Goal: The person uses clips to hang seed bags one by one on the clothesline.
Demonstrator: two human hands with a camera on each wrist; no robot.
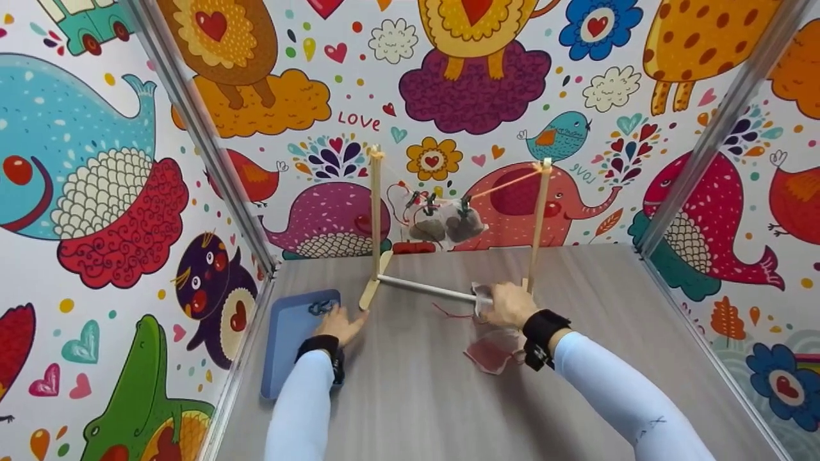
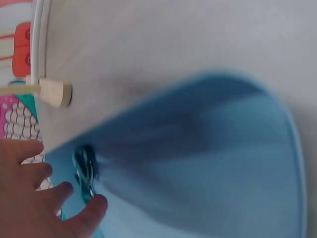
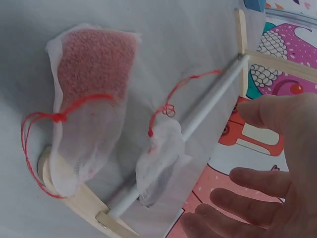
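My left hand [image 1: 343,326] hovers over the blue tray [image 1: 280,349], fingers spread apart. Close to its fingertips in the left wrist view, dark clips [image 2: 85,171] lie at the tray's far end. My right hand [image 1: 512,306] reaches to the right part of the frame with its fingers loosely extended, nothing between them in the right wrist view. Just beyond those fingers, a small white mesh pouch [image 3: 161,153] with a red drawstring lies over the white rod [image 3: 210,106]. Nearer me lies a larger mesh pouch [image 3: 96,64] filled with pinkish grains.
Two upright wooden posts [image 1: 376,218] on wooden feet carry an orange string [image 1: 506,185]. From it, dark clips hold mesh pouches [image 1: 462,223] with dark contents. Metal-framed, cartoon-printed walls [image 1: 288,102] enclose the grey table [image 1: 410,390].
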